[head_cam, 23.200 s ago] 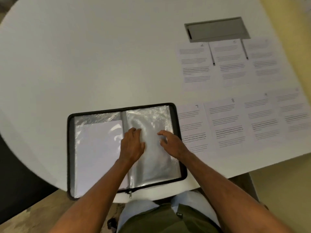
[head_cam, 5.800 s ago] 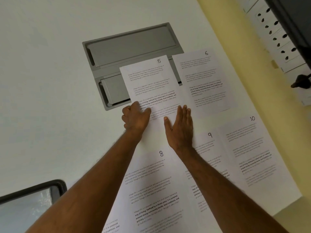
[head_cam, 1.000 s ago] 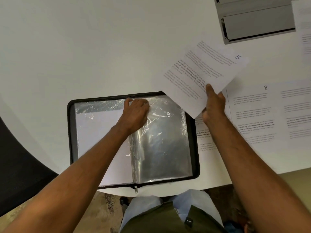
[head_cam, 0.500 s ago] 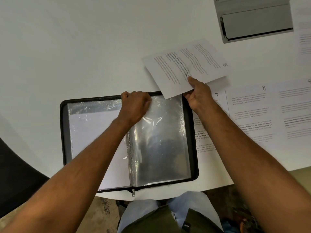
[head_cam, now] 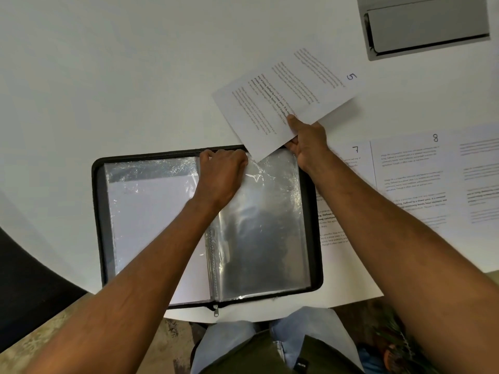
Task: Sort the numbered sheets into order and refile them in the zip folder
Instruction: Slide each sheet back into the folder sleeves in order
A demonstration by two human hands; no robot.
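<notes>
The black zip folder lies open at the table's near edge, with clear plastic sleeves on both sides. The left sleeve holds white paper; the right sleeve looks empty. My left hand grips the top edge of the right sleeve near the spine. My right hand pinches the sheet numbered 5 by its lower edge and holds it tilted above the folder's top right corner. Sheets 7 and 8 lie flat to the right.
A grey recessed cable hatch is set into the white table at the far right. Another printed sheet lies beyond sheet 8. A dark chair stands at the left, and my lap is below the table edge.
My right hand brought sheet 5 from the far table down over the folder's top right corner. My left hand took hold of the right sleeve's top edge and stays there.
</notes>
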